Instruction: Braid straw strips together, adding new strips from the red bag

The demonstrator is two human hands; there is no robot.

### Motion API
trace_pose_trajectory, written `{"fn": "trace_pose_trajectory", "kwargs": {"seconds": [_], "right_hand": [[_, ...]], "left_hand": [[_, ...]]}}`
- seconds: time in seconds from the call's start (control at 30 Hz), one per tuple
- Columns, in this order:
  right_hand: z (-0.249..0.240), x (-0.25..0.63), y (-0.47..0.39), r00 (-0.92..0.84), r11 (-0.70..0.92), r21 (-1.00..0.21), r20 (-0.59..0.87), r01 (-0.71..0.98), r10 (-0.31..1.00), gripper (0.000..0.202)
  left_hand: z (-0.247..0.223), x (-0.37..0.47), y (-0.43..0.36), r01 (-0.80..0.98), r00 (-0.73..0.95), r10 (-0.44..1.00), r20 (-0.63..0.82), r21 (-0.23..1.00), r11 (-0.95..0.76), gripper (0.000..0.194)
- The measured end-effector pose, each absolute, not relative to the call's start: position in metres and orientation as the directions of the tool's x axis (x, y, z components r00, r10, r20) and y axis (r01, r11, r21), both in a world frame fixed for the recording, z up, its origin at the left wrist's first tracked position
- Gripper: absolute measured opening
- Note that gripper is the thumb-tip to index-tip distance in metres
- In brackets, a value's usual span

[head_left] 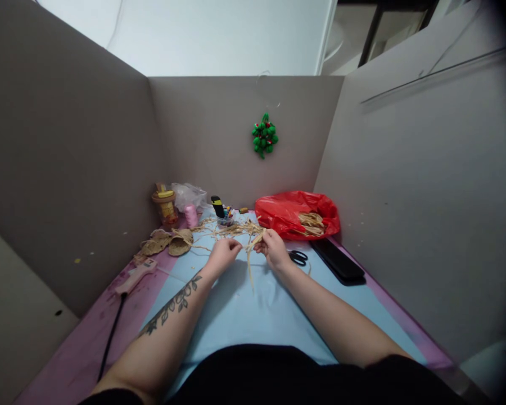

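Over the middle of the blue table cover, my right hand [274, 248] pinches a pale dried husk strip [250, 270], whose loose end hangs down. Close by on the left, my left hand [225, 253] has thumb and fingers pressed together; whatever is between them is too small to make out. Behind both hands lie loose straw-coloured fibre scraps [236, 228]. Black-handled scissors [298, 257] lie just right of my right hand, their blades partly hidden. Woven fibre pieces [180, 242] rest to the left, with a thin strand running toward my left hand.
A red plastic bag [278, 214] holding dried husks [312, 223] stands back right, near a long black case [339, 261]. A pink glue gun [137, 277] with a black cord lies left. Pink thread [191, 216], a lidded cup [166, 208] and a small tub [225, 220] sit behind.
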State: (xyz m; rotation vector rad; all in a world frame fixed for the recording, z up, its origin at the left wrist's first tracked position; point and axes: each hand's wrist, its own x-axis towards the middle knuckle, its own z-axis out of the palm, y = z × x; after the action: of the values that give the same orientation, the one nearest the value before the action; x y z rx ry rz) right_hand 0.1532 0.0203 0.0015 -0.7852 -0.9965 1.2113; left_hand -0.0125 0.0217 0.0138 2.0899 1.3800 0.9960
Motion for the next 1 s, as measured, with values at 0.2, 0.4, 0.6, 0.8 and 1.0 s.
{"fn": "trace_pose_trajectory", "kwargs": {"seconds": [0.2, 0.4, 0.6, 0.8, 1.0], "right_hand": [[0.004, 0.144, 0.006, 0.009, 0.368, -0.924, 0.369, -0.098, 0.929, 0.029], [0.001, 0.141, -0.006, -0.083, 0.524, -0.826, 0.519, 0.206, 0.851, 0.020], [0.000, 0.145, 0.001, 0.028, 0.501, -0.849, 0.512, 0.165, 0.858, 0.018], [0.000, 0.155, 0.016, 0.164, 0.416, -0.908, 0.419, 0.058, 0.893, 0.017], [0.002, 0.150, 0.012, -0.052, 0.332, -0.940, 0.336, -0.075, 0.940, 0.022]], "left_hand": [[0.044, -0.012, 0.003, 0.544, 0.089, 0.650, 0.755, 0.510, -0.666, 0.024], [0.048, -0.009, 0.001, 0.474, 0.132, 0.669, 0.731, 0.546, -0.691, 0.018], [0.058, -0.021, 0.000, 0.402, -0.048, 0.643, 0.764, 0.604, -0.688, 0.015], [0.075, -0.044, 0.012, -0.118, -0.370, 0.721, 0.586, 0.740, -0.663, 0.026], [0.057, -0.013, 0.000, 0.006, 0.337, 0.918, 0.210, 0.974, -0.226, 0.027]]}}
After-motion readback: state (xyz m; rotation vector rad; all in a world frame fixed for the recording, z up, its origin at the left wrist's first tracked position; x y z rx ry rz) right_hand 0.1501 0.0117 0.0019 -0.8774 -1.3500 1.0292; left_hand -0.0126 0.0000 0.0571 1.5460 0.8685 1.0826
